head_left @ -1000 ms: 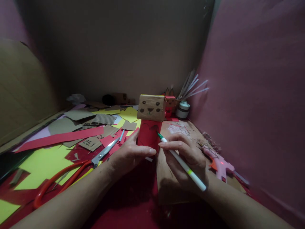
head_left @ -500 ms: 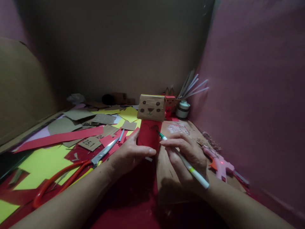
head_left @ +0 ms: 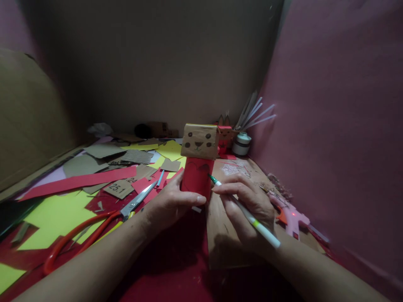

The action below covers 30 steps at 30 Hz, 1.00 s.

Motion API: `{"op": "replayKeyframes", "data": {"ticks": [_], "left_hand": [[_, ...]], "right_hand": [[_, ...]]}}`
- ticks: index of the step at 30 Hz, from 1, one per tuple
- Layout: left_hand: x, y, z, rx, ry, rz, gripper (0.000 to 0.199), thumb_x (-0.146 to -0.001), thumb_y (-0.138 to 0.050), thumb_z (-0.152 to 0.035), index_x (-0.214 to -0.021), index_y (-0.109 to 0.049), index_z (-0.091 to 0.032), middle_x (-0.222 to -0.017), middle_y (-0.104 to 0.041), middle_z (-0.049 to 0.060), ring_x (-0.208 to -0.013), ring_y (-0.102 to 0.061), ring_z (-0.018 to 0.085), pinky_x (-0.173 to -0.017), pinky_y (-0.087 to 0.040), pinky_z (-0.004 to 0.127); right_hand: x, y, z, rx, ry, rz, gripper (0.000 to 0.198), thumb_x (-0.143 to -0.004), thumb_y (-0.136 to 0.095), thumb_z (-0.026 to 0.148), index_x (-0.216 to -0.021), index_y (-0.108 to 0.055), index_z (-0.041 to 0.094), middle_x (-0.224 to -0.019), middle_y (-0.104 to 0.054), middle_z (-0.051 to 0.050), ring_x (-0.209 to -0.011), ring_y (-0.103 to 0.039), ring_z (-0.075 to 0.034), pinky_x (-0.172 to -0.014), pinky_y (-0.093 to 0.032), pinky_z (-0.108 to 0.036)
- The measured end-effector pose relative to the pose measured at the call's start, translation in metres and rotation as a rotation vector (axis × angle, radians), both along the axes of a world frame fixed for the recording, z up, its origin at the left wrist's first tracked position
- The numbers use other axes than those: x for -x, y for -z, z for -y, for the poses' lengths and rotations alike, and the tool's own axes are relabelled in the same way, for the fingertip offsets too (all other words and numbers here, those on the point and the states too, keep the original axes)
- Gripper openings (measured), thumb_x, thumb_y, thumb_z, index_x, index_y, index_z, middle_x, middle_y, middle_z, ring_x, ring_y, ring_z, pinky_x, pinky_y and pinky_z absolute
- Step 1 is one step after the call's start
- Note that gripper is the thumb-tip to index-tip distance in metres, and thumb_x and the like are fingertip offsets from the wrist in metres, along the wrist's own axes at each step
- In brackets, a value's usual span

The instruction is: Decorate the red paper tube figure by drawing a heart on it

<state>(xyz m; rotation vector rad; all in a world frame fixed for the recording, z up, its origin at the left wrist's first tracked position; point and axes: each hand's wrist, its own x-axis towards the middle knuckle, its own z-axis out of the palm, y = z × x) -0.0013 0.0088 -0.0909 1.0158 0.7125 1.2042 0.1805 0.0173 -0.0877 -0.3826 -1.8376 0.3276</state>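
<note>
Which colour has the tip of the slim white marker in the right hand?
The slim white marker has a green tip, best seen in the head view.

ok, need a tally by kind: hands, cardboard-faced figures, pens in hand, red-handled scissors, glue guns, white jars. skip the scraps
Hands: 2 (left hand, right hand)
Figures: 2 (held figure, rear figure)
Pen in hand: 1, white pen
Scissors: 1, red-handled scissors
Glue gun: 1, pink glue gun
Jar: 1, white jar
Total: 8

2 box-headed figures (head_left: 199, 141) (head_left: 224, 134), 1 marker (head_left: 263, 230), 1 white jar (head_left: 242, 148), 1 glue gun (head_left: 293, 216)
</note>
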Motion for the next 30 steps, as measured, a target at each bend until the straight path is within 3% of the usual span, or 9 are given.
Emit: {"op": "replayKeyframes", "data": {"ticks": [5,13,20,27,30], "left_hand": [[0.001,0.002,0.000,-0.026,0.020,-0.009,0.035,-0.061,-0.085,-0.018,-0.093,-0.073,-0.011,-0.079,-0.077,0.011,-0.074,-0.071,0.023,-0.072,-0.056,0.032],[0.000,0.000,-0.001,-0.019,0.023,0.020,0.034,-0.059,-0.085,-0.017,-0.091,-0.073,-0.013,-0.077,-0.076,0.009,-0.072,-0.071,0.023,-0.071,-0.056,0.031],[-0.001,0.000,0.002,-0.021,0.019,0.077,0.044,-0.061,-0.085,-0.012,-0.101,-0.069,-0.014,-0.082,-0.077,0.009,-0.073,-0.074,0.025,-0.072,-0.057,0.034],[0.001,0.001,0.002,-0.040,0.045,0.062,0.030,-0.065,-0.083,-0.014,-0.092,-0.072,-0.012,-0.078,-0.076,0.010,-0.071,-0.072,0.023,-0.068,-0.056,0.031],[0.000,0.000,0.001,-0.042,0.042,0.075,0.033,-0.065,-0.083,-0.012,-0.096,-0.071,-0.013,-0.079,-0.076,0.009,-0.072,-0.073,0.024,-0.070,-0.057,0.032]], "right_hand": [[-0.001,0.001,0.000,-0.011,0.017,0.031,0.023,-0.094,-0.055,0.007,-0.105,-0.071,0.019,-0.094,-0.068,-0.004,-0.088,-0.070,-0.015,-0.076,-0.060,-0.027],[0.000,0.000,0.001,-0.001,0.012,0.012,0.022,-0.093,-0.055,0.006,-0.097,-0.072,0.020,-0.087,-0.067,-0.002,-0.083,-0.068,-0.014,-0.071,-0.057,-0.026],[0.001,0.019,-0.004,0.101,-0.010,-0.083,0.033,-0.094,-0.059,0.008,-0.120,-0.065,0.028,-0.095,-0.072,0.000,-0.082,-0.069,-0.016,-0.070,-0.058,-0.030],[0.006,0.014,0.000,0.086,-0.016,-0.119,0.026,-0.091,-0.057,0.006,-0.106,-0.068,0.025,-0.093,-0.070,-0.001,-0.082,-0.069,-0.016,-0.068,-0.058,-0.030],[0.006,0.013,0.000,0.108,-0.015,-0.125,0.028,-0.092,-0.057,0.005,-0.107,-0.068,0.025,-0.097,-0.070,-0.002,-0.084,-0.070,-0.016,-0.070,-0.059,-0.031]]}}
